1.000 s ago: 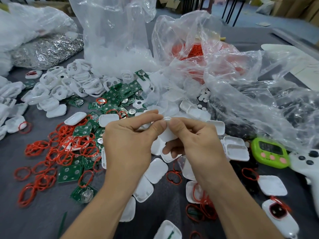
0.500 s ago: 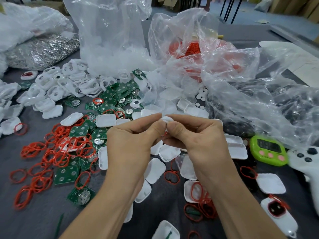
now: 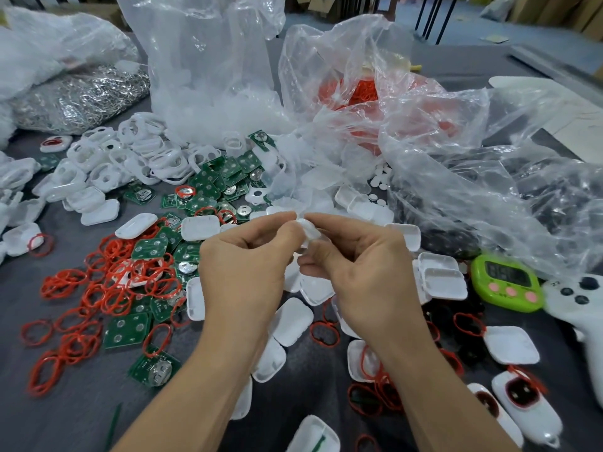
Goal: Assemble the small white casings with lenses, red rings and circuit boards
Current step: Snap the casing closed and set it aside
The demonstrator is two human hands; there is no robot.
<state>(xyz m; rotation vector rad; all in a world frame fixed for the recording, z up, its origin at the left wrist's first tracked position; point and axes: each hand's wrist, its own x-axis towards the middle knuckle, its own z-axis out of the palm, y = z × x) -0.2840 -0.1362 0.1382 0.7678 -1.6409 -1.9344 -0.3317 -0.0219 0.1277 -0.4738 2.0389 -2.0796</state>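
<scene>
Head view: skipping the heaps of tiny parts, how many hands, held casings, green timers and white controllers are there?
Hands: 2 (left hand, right hand)
Held casing: 1
Timer: 1
Controller: 1
Total: 5

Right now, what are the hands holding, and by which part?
One small white casing, pinched between both hands: the left hand at its left edge, the right hand with finger and thumb around its right side.
</scene>
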